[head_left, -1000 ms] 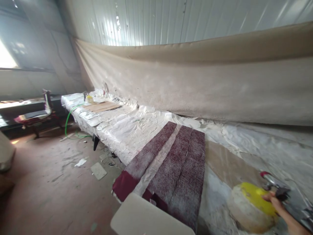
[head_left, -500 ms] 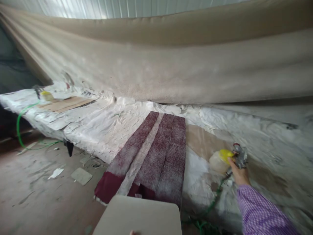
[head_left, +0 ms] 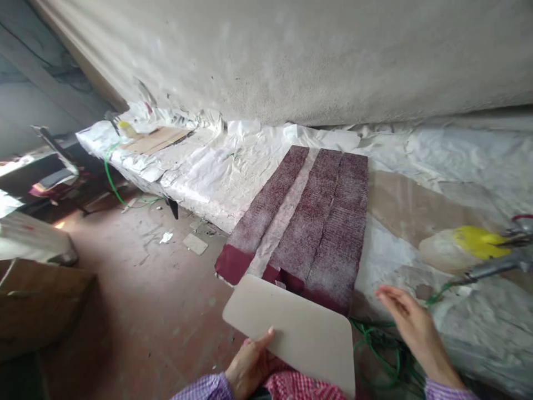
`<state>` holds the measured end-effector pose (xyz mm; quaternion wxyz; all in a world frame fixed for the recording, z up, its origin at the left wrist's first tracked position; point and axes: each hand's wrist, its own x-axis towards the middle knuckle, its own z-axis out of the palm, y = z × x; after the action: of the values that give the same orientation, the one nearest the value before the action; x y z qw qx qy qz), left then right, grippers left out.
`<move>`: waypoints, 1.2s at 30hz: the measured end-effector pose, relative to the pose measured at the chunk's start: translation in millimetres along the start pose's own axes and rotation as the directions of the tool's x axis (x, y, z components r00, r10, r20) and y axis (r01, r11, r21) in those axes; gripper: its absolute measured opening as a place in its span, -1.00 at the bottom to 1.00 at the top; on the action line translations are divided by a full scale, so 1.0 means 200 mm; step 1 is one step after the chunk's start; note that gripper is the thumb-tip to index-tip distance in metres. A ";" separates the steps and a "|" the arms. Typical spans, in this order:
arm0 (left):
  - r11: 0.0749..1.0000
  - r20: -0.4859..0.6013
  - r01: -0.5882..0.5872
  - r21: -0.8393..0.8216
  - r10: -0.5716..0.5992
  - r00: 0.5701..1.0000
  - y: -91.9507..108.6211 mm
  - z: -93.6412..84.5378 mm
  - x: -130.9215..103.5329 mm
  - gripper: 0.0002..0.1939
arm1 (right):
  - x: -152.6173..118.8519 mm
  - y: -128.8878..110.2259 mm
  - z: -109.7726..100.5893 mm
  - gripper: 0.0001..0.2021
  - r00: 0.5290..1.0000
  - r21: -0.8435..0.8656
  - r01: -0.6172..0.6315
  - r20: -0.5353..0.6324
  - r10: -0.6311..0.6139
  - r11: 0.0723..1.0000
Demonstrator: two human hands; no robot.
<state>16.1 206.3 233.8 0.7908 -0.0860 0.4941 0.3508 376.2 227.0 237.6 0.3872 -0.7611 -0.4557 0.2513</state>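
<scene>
Left hand (head_left: 252, 368) grips the near edge of a pale flat board (head_left: 291, 331), held low and near. Right hand (head_left: 410, 325) hangs open, empty, over green hose (head_left: 377, 347). Beyond, maroon strips (head_left: 310, 219) lie on the tabletop (head_left: 216, 172); spray gun (head_left: 478, 253) rests at right.

A crumpled white sheet (head_left: 233, 172) is covering the long bench, a brown cardboard piece (head_left: 156, 140) is lying far down it, and paper scraps (head_left: 195, 243) are littering the reddish floor (head_left: 137, 300)
</scene>
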 end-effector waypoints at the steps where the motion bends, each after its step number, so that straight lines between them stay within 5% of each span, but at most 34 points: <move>1: 1.000 0.007 0.013 0.018 -0.013 1.000 0.02 -0.01 0.00 -0.45 | -0.05 -0.08 0.13 -0.55 0.990 0.026 0.024 0.140 -0.028 0.999; 4: 0.993 0.027 0.055 0.103 -0.058 0.998 0.11 -0.05 0.02 -0.50 | -0.11 -0.34 0.48 -0.61 0.863 -0.019 0.117 0.497 -0.092 0.993; 8: 0.970 0.113 0.111 0.217 -0.138 0.984 0.22 -0.09 0.03 -0.56 | -0.07 -0.52 0.80 -0.72 0.825 -0.171 0.122 0.566 -0.004 0.978; 12: 0.943 0.189 0.138 0.303 -0.201 0.961 0.32 -0.12 0.04 -0.61 | -0.04 -0.52 0.97 -0.71 0.814 -0.302 0.069 0.567 0.121 0.951; 18: 0.915 0.205 0.171 0.366 -0.259 0.944 0.45 -0.16 0.07 -0.64 | -0.07 -0.56 1.07 -0.74 0.849 -0.349 -0.012 0.492 0.194 0.937; 24: 0.911 0.252 0.164 0.378 -0.272 0.929 0.56 -0.26 0.02 -0.55 | -0.07 -0.58 1.05 -0.84 0.917 -0.424 -0.099 0.312 0.247 0.900; 32: 0.917 0.158 0.181 0.356 -0.249 0.955 0.70 -0.26 -0.04 -0.53 | -0.16 -0.54 1.08 -0.79 0.952 -0.455 -0.135 0.187 0.243 0.880; 36: 0.914 0.288 -0.016 0.406 -0.112 0.951 0.78 -0.28 0.01 -0.34 | -0.16 -0.50 1.08 -0.80 0.962 -0.446 -0.168 0.120 0.245 0.879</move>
<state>-123.9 294.8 237.6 0.8667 0.1221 0.4253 0.2305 152.8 304.8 197.3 0.1390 -0.8475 -0.4478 0.2489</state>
